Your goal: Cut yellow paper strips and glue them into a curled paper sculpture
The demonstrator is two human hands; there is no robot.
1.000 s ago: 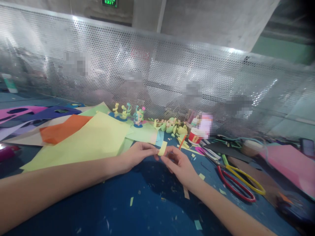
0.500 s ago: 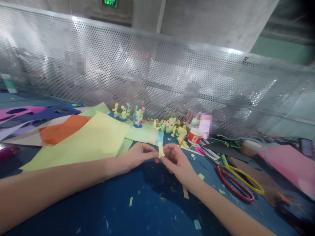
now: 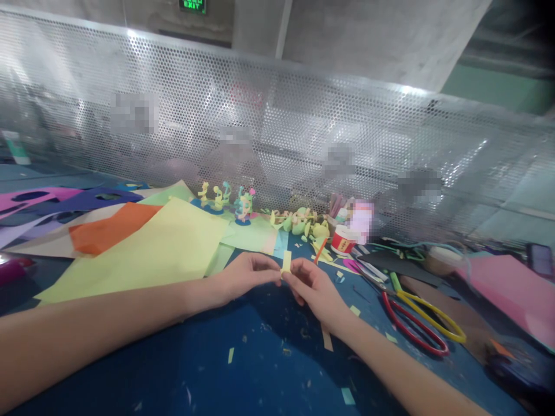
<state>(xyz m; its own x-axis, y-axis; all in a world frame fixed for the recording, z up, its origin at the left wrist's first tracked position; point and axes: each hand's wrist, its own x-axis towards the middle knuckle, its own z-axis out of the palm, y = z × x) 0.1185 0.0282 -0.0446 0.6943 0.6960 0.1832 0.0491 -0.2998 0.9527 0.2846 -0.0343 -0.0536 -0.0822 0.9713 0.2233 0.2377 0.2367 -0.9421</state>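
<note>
A narrow pale yellow paper strip (image 3: 287, 260) stands up between my two hands over the blue tabletop. The thumb and fingers of my left hand (image 3: 247, 276) pinch its lower end from the left. From the right, my right hand (image 3: 315, 289) pinches the same end with thumb and curled fingers. Its lowest part is hidden by the fingertips. Beyond my left hand lies a large sheet of yellow paper (image 3: 151, 251). Scissors (image 3: 414, 329) with red and yellow handles rest to the right of my right hand.
Small curled paper figures (image 3: 243, 209) on blue bases stand at the back. A red and white tub (image 3: 342, 240) is beside yellow-green paper pieces (image 3: 301, 221). Pink paper (image 3: 507, 289) lies at right. Paper scraps (image 3: 348, 396) dot the table. A perforated metal screen (image 3: 277, 133) runs behind.
The paper strip has turned from leaning slightly left to leaning slightly right. My right fingers have shifted and closed in a little around its lower end. Both arms are nearly still.
</note>
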